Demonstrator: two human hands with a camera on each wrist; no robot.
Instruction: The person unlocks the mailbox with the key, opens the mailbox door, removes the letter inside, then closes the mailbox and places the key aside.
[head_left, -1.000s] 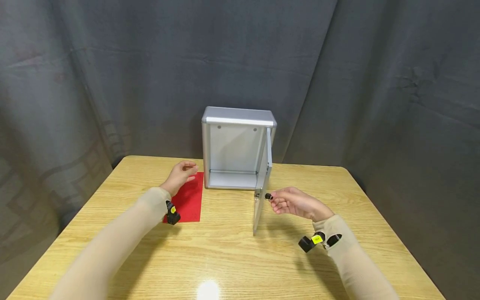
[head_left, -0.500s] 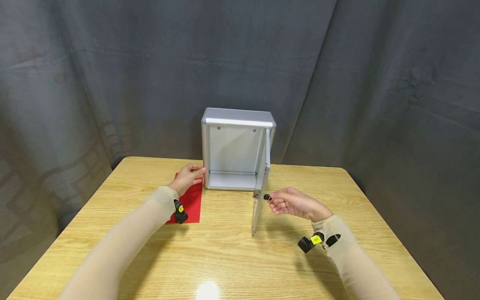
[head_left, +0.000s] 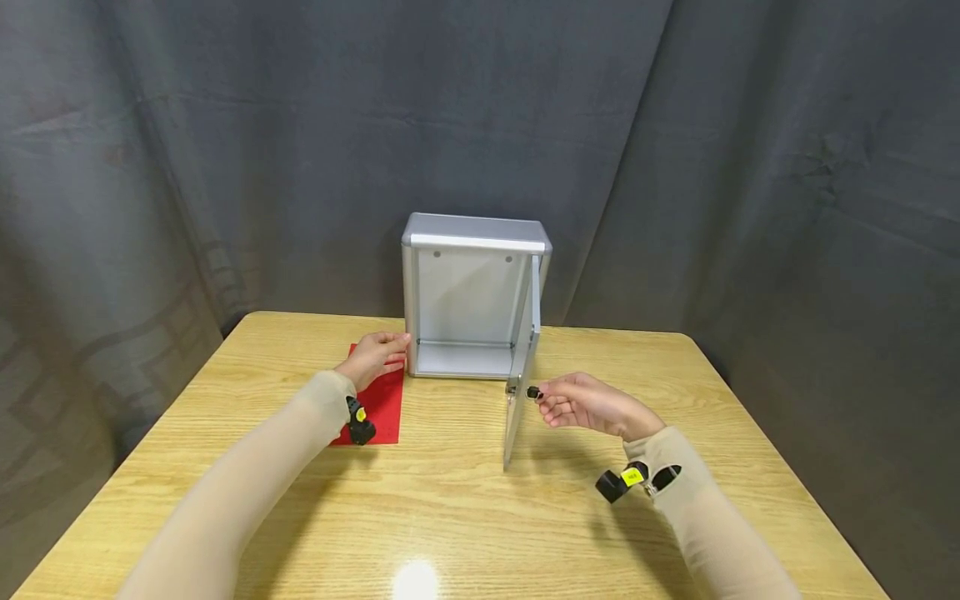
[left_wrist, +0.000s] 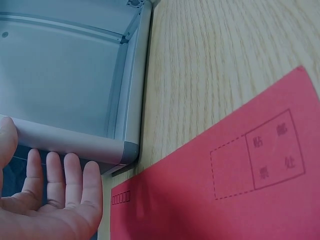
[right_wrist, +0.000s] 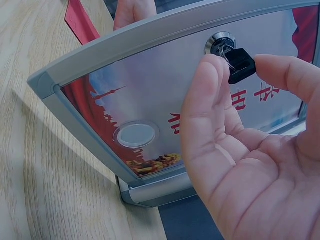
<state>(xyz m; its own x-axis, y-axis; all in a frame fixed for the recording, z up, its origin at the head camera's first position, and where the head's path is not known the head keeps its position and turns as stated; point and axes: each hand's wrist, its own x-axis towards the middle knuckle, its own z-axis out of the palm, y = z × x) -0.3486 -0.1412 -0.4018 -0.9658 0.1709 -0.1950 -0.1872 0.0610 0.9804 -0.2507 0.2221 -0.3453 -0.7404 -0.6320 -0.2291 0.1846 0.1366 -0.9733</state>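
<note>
The right hand (head_left: 588, 406) pinches a black key (right_wrist: 242, 66) at the lock (right_wrist: 213, 39) of an open door (head_left: 527, 350); this upright panel juts toward the wearer, just left of that hand, from a silver box (head_left: 468, 300). The left hand (head_left: 370, 358), fingers loosely extended, is at the box's left edge, partly hiding a red envelope (head_left: 384, 408). The key's blade is hidden.

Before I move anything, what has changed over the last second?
The left hand moved rightward and now touches the left side of the silver metal box. Unchanged: the right hand pinches the black-headed key, the grey-framed door stands open, the red paper envelope lies flat.
</note>
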